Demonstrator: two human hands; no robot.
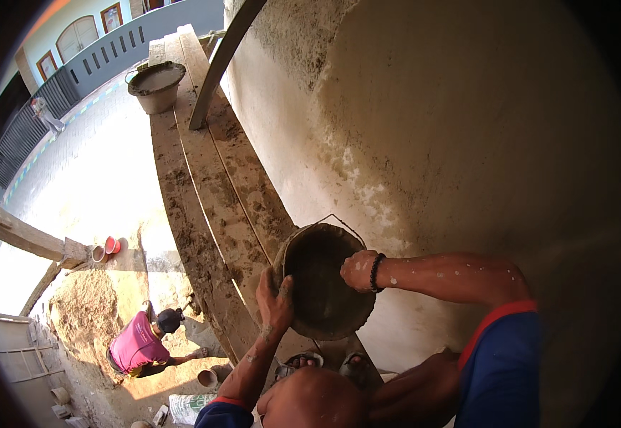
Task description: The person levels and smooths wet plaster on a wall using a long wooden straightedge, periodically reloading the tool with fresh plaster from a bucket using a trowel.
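A dark, mortar-caked bucket [317, 314] stands tilted on the scaffold planks in front of me, its wire handle [342, 226] raised at the far side. Grey wet stuff coats its inside. My left hand [275, 301] grips the bucket's left rim, the thumb over the edge. Over the opening, near the right rim, my right hand [359, 271] is closed in a fist with a dark beaded bracelet at the wrist. Whatever that fist holds is hidden below it. Splashes of mortar dot both forearms.
Mud-covered planks [210, 192] run forward beside a partly plastered wall [453, 157]. A second bucket [157, 85], full of grey mix, stands at their far end near a slanting pole [225, 64]. Below left, a person [139, 346] crouches by a sand heap [85, 307].
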